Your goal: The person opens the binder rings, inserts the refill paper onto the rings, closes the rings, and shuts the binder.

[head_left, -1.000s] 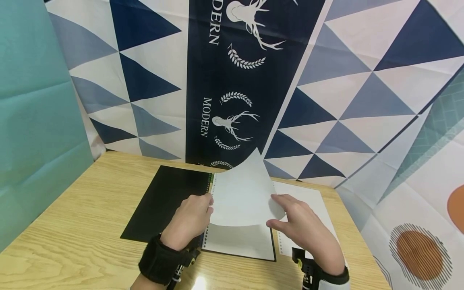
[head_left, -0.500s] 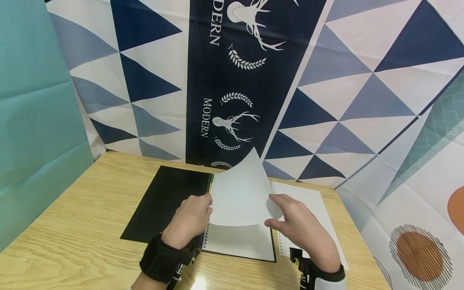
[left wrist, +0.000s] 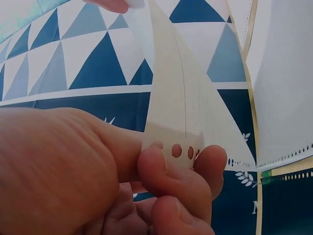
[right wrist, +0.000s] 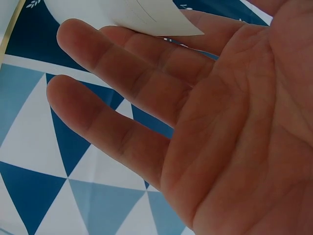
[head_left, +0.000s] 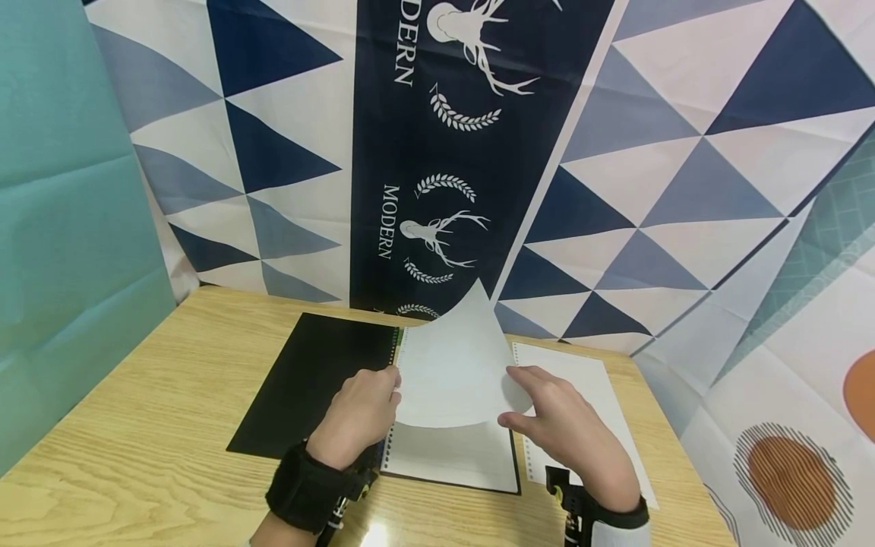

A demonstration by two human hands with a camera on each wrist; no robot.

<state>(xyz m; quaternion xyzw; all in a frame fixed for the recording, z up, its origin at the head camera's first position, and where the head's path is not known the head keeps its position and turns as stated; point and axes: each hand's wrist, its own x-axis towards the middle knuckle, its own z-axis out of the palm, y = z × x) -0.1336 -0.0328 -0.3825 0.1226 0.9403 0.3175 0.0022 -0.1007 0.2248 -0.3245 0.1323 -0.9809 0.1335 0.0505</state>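
A white sheet of paper (head_left: 451,372) is raised and bowed above an open notebook, its far corner sticking up. By its left edge my left hand (head_left: 355,414) pinches it; the left wrist view shows punched holes in the sheet (left wrist: 168,93) beside the thumb and fingers. My right hand (head_left: 570,425) is at the sheet's right side, fingers extended and thumb apart. In the right wrist view the sheet's corner (right wrist: 156,19) lies against those fingers. Below are the notebook's lined page (head_left: 451,456) and, to the left, its black cover (head_left: 321,380).
More punched white paper (head_left: 574,372) lies at the right, partly under my right forearm. All of it rests on a wooden table (head_left: 157,395). Patterned cloth (head_left: 287,137) hangs along the back edge, with teal cloth (head_left: 75,228) at the left.
My right hand has shifted slightly left, and the raised sheet's far corner has moved slightly left with it. My left hand keeps its pinch in nearly the same place.
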